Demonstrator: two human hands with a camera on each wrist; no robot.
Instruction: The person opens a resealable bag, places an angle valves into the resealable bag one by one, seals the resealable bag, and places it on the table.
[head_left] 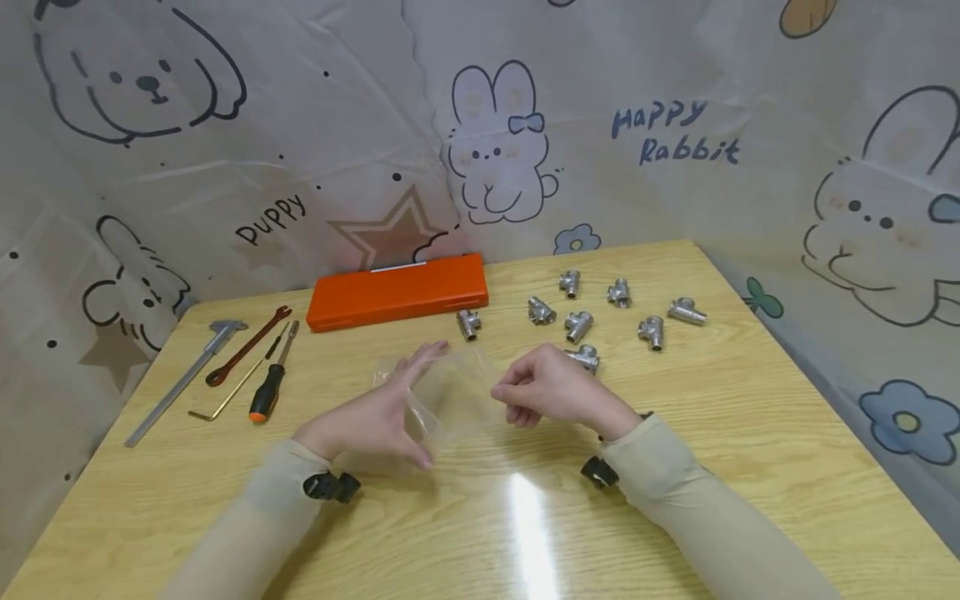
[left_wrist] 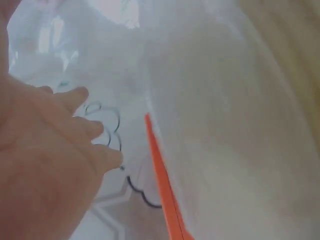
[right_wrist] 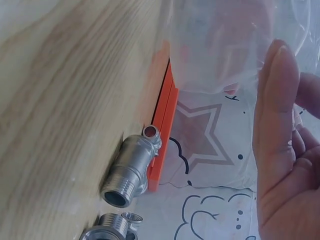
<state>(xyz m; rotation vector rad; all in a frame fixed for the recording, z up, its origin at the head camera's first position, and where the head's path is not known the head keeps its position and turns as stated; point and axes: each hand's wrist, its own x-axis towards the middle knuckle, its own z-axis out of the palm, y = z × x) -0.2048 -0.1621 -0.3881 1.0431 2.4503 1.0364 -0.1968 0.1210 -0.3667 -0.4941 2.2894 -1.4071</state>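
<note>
Above the middle of the wooden table (head_left: 750, 433), both hands hold up a clear plastic bag (head_left: 453, 392). My left hand (head_left: 434, 402) lies with straight fingers against the bag's left side, thumb below. My right hand (head_left: 504, 396) pinches the bag's right edge with curled fingers. The left wrist view shows the left hand's fingers (left_wrist: 97, 129) relaxed beside the bag (left_wrist: 225, 125). In the right wrist view the thumb of the right hand (right_wrist: 292, 120) lies along the bag (right_wrist: 220, 45).
Several silver tee pipe fittings (head_left: 577, 325) lie scattered behind the hands; one (right_wrist: 127, 170) shows close in the right wrist view. An orange case (head_left: 397, 292) sits at the back. A caliper (head_left: 183, 375), wrench (head_left: 247, 344), hex key (head_left: 232, 392) and screwdriver (head_left: 270, 387) lie at the left.
</note>
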